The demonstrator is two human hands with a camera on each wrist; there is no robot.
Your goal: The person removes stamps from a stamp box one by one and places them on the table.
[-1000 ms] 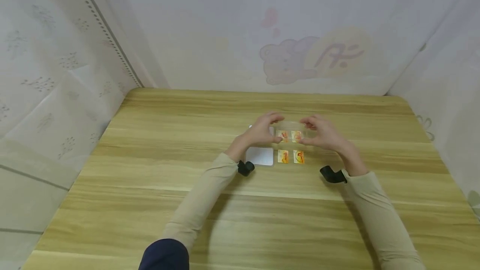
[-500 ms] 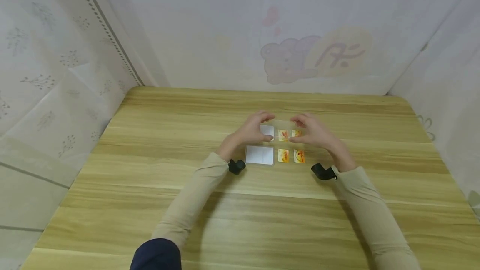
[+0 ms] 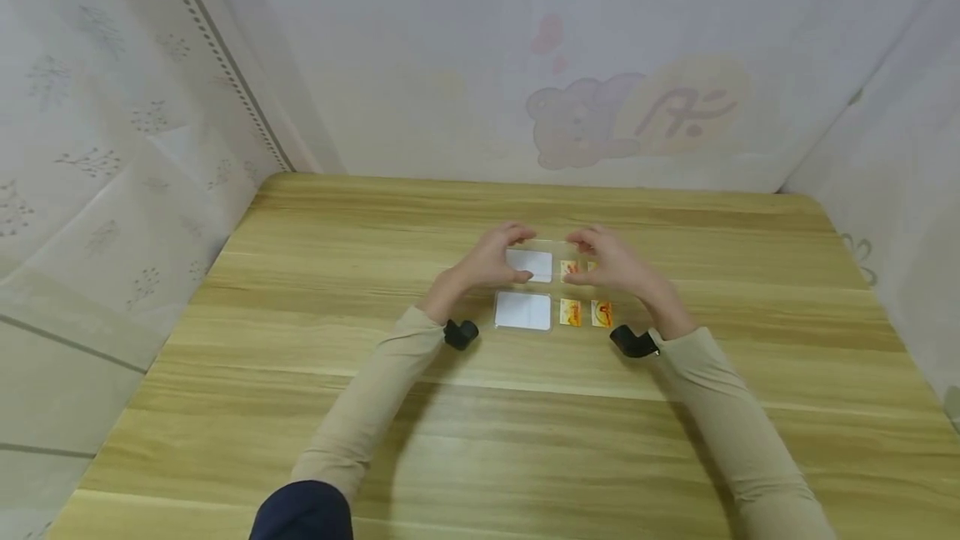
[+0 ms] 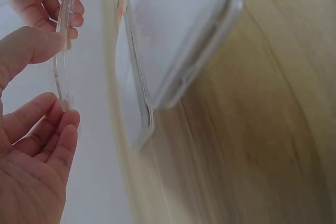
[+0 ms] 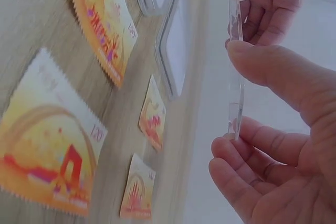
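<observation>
Between both hands a thin, clear plastic lid-like piece [image 4: 62, 72] is held up over the table, seen edge-on in the wrist views. My left hand [image 3: 489, 262] pinches its left end between thumb and fingers. At the right end, my right hand [image 3: 611, 263] pinches it the same way. Below lie two clear cases with white inserts, a near case [image 3: 522, 311] and a far case [image 3: 536, 266]. To their right lie several orange-and-yellow postage stamps [image 5: 50, 145] with perforated edges. In the head view my right hand partly covers the far stamps [image 3: 569, 269].
The wood-grain table [image 3: 480, 457] spreads out on all sides. Pale printed curtains [image 3: 420, 65] hang behind it and at both sides. Black wrist mounts [image 3: 633, 342] jut inward from each wrist, low over the table.
Both hands have shifted left with the clear piece held between them. It has moved from over the far stamps toward the far white case, which now shows more fully.
</observation>
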